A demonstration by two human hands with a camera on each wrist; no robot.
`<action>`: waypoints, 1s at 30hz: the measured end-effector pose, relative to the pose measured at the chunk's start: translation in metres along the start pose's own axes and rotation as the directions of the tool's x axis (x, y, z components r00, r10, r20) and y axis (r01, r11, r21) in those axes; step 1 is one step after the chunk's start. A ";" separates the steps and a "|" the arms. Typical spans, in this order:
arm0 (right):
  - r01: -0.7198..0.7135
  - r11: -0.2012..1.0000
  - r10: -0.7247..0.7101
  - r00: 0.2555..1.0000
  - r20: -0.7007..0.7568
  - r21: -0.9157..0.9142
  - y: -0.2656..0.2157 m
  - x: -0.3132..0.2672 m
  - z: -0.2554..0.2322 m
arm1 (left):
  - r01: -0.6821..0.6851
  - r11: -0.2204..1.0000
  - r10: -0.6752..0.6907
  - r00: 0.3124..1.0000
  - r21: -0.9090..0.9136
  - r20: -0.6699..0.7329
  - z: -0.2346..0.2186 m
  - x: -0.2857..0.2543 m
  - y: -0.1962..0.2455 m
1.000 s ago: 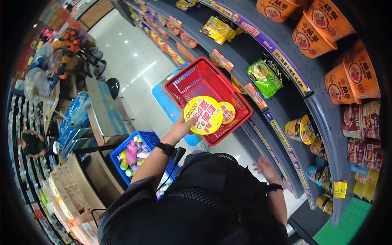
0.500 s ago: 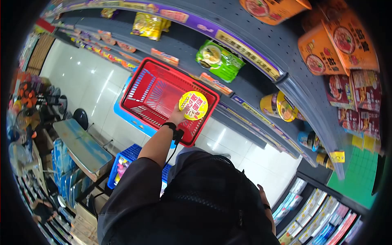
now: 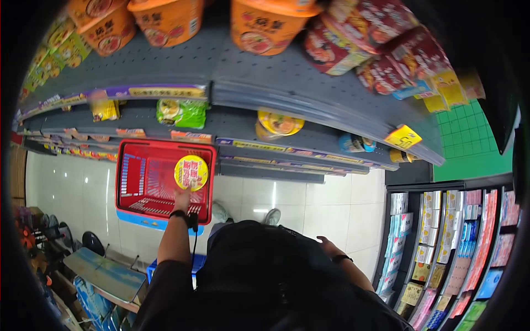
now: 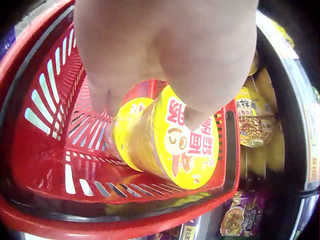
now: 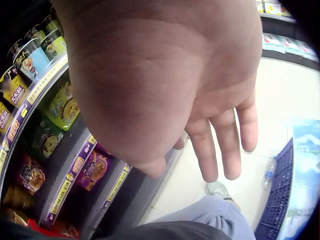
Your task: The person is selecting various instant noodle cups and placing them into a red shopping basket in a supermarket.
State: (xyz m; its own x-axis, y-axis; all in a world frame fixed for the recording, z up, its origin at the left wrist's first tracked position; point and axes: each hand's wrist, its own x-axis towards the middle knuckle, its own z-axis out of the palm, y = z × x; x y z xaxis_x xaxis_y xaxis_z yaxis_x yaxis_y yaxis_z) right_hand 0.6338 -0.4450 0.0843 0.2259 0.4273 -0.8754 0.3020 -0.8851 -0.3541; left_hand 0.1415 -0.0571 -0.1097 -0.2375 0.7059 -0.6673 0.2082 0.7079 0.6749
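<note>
My left hand (image 3: pixel 181 197) grips an instant noodle cup (image 3: pixel 191 170) with a round yellow lid, over the inside of a red shopping basket (image 3: pixel 122 179). In the left wrist view the thumb (image 4: pixel 197 119) lies on the lid and the cup is tilted sideways. Another yellow-lidded cup (image 4: pixel 125 131) shows right behind it inside the basket, partly hidden. My right hand (image 3: pixel 329 247) hangs low at my right side, away from the shelf. Its fingers (image 5: pixel 227 145) are loosely extended with nothing in them.
Shelves ahead hold orange noodle tubs (image 3: pixel 270 25), a green noodle packet (image 3: pixel 181 112) and a yellow noodle bowl (image 3: pixel 280 123). A blue stool-like surface (image 3: pixel 144 222) shows under the basket. Another shelf rack (image 3: pixel 419 265) stands at right, a folding table (image 3: pixel 105 273) at lower left.
My view has turned right, so basket and shelves sit further left and more level. The left hand has brought the noodle cup over the basket's interior. The right hand has dropped lower.
</note>
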 end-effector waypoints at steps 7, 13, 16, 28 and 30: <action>0.030 0.988 -0.029 1.000 -0.010 0.152 -0.044 0.025 -0.066 | -0.245 0.966 0.233 0.964 -0.080 -0.131 -0.027 -0.116 0.026; 0.493 0.808 -0.545 0.833 0.094 0.323 -0.121 -0.044 -0.176 | -0.417 0.908 0.398 0.884 -0.031 -0.247 -0.017 -0.198 -0.014; 0.776 0.471 -0.875 0.473 0.108 0.420 -0.168 -0.109 -0.249 | -0.390 0.919 0.366 0.899 -0.059 -0.242 0.007 -0.242 -0.036; 0.927 0.327 -0.782 0.375 -0.498 0.185 -0.338 -0.181 -0.409 | 0.029 0.999 -0.026 0.997 0.038 -0.078 0.088 -0.414 -0.128; 0.869 0.462 -0.727 0.485 -0.487 0.176 -0.357 -0.175 -0.425 | -0.008 0.998 0.017 0.992 0.069 -0.125 0.081 -0.404 -0.183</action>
State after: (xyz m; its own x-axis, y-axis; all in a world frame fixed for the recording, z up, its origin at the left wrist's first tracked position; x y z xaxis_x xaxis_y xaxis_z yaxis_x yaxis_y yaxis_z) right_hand 0.8800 -0.1257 0.5034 0.3408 0.9401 -0.0068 0.1725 -0.0696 -0.9826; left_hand 0.2765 -0.4701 0.0109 -0.3502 0.7097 -0.6113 0.2752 0.7018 0.6571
